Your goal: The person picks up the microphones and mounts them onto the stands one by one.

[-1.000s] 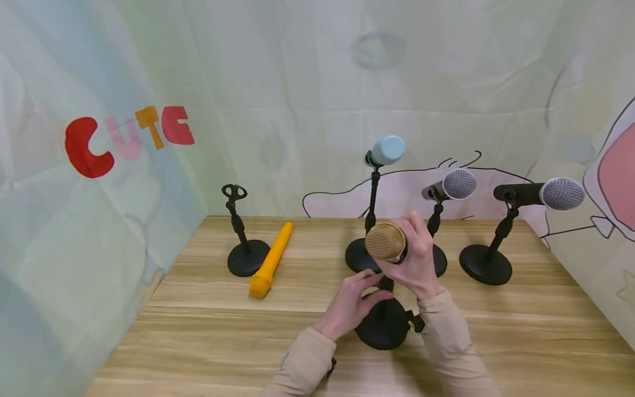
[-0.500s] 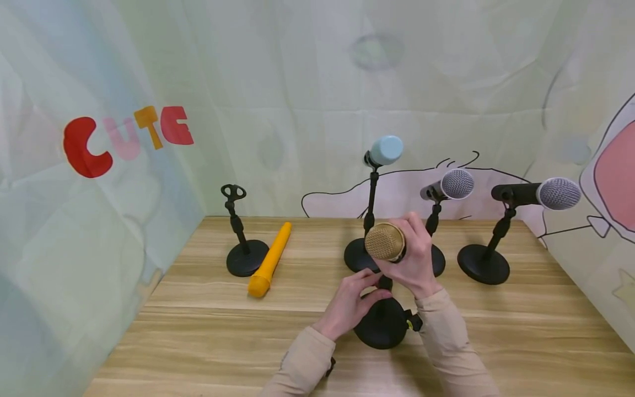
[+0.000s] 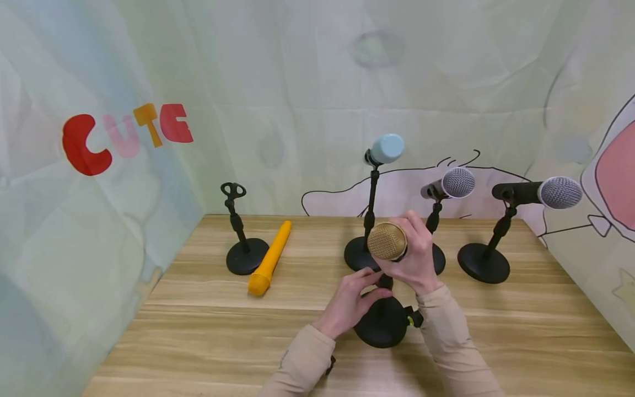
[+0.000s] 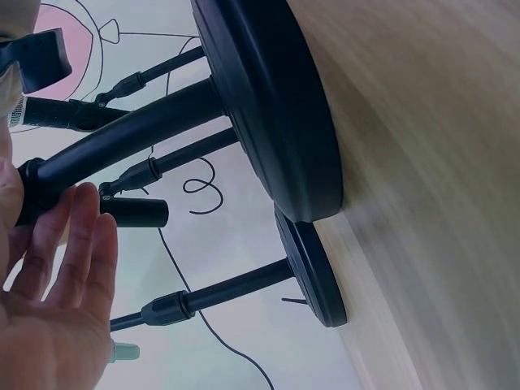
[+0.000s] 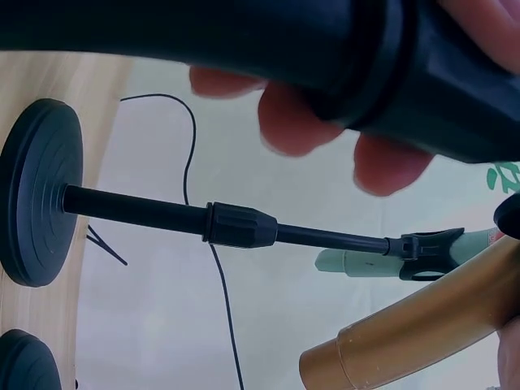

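A gold microphone (image 3: 387, 241) is gripped by my right hand (image 3: 415, 253) above a black tabletop microphone stand. The round base (image 3: 382, 326) of this stand sits on the table. Just under the right hand, my left hand (image 3: 353, 302) pinches the stand's upright with thumb and fingers. In the left wrist view, the left fingers (image 4: 77, 252) lie against the collar at the end of the thick pole (image 4: 138, 134). The right wrist view shows the gold microphone's handle (image 5: 406, 325) slanting below the stand's dark pole (image 5: 203, 32). The microphone clip is mostly hidden by the right hand.
Behind stand a light blue microphone (image 3: 388, 149), a silver-headed microphone (image 3: 457, 183) and a black microphone (image 3: 521, 193), each on a stand. At left, an orange microphone (image 3: 270, 259) lies beside a stand with a bare clip (image 3: 233, 191). A dark knob-like piece (image 3: 414, 317) shows near the right sleeve.
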Action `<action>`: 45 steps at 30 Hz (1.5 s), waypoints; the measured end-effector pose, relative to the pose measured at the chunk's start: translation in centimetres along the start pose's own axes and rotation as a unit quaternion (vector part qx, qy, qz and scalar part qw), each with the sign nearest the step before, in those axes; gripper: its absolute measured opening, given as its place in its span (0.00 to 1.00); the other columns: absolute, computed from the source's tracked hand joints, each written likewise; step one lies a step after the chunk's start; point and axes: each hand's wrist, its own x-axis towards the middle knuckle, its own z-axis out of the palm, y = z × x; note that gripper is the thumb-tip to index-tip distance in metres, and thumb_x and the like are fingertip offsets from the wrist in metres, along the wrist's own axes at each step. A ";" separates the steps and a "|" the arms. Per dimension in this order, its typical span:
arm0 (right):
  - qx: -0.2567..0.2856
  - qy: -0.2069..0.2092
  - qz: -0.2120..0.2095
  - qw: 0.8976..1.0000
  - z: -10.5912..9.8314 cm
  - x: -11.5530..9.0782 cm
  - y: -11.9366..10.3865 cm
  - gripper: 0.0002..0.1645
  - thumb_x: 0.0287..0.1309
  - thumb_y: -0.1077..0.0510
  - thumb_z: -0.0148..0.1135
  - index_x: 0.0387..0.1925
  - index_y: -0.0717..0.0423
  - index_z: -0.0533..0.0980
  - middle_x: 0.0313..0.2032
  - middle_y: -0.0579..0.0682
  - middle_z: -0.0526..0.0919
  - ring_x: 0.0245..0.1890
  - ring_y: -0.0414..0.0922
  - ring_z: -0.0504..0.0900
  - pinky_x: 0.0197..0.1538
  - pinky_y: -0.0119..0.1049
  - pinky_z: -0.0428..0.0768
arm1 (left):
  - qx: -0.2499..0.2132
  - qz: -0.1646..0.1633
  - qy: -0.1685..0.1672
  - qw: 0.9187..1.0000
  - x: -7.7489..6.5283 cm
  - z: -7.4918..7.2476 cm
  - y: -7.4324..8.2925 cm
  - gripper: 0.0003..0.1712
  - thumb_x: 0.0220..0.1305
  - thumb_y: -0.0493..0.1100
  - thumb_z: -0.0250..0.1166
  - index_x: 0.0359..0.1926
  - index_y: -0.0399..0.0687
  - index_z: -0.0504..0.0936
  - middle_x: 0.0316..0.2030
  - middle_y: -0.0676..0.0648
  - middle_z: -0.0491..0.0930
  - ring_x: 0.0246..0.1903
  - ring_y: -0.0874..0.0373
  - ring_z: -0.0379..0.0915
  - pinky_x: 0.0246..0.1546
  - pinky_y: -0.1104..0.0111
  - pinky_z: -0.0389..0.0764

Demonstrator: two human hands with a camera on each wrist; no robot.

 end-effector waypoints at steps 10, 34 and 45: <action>0.007 0.005 -0.011 1.000 0.1 0.1 0.2 0.37 0.56 0.32 0.61 0.37 0.66 0.77 0.31 0.59 0.74 0.31 0.52 0.75 0.45 0.26 0.73 | -0.004 0.003 -0.001 1.000 0.0 0.0 0.0 0.19 0.62 0.39 0.70 0.54 0.40 0.84 0.44 0.46 0.85 0.40 0.58 0.81 0.40 0.61 0.85; 0.198 0.006 -0.031 0.980 0.5 -0.1 1.3 0.21 0.46 0.59 0.69 0.35 0.73 0.73 0.33 0.59 0.77 0.37 0.46 0.79 0.51 0.27 0.77 | 0.000 0.011 0.008 1.000 0.0 0.4 0.2 0.17 0.58 0.40 0.73 0.49 0.40 0.87 0.37 0.47 0.84 0.39 0.59 0.85 0.41 0.75 0.83; 0.239 0.001 0.021 0.971 0.5 -0.7 1.4 0.31 0.52 0.51 0.74 0.35 0.76 0.70 0.40 0.50 0.79 0.47 0.38 0.80 0.58 0.29 0.76 | -0.051 -0.039 -0.024 0.998 0.0 0.6 0.3 0.14 0.60 0.41 0.72 0.46 0.40 0.85 0.40 0.44 0.86 0.42 0.55 0.85 0.47 0.68 0.85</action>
